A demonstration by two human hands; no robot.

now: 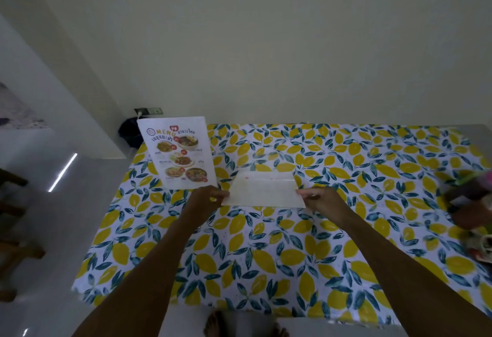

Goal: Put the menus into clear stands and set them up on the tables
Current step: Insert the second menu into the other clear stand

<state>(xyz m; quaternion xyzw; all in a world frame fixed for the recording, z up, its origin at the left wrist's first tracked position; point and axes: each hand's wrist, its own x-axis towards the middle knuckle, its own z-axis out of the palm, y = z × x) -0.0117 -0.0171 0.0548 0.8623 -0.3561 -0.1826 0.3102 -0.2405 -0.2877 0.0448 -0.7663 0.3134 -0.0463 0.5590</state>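
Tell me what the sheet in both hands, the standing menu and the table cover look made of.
Held sheet: looks like thin paper, pale and matte, with faint print showing through. Standing menu: glossy printed sheet standing upright, probably in a clear plastic stand, though the stand's edges are hard to make out. Table cover: lemon print lying flat and smooth, likely vinyl or oilcloth; could be cloth.

We've got both arms stretched forward, left hand (210, 198) and right hand (316, 199) level with each other, fingers pinched shut, thumbs on top.
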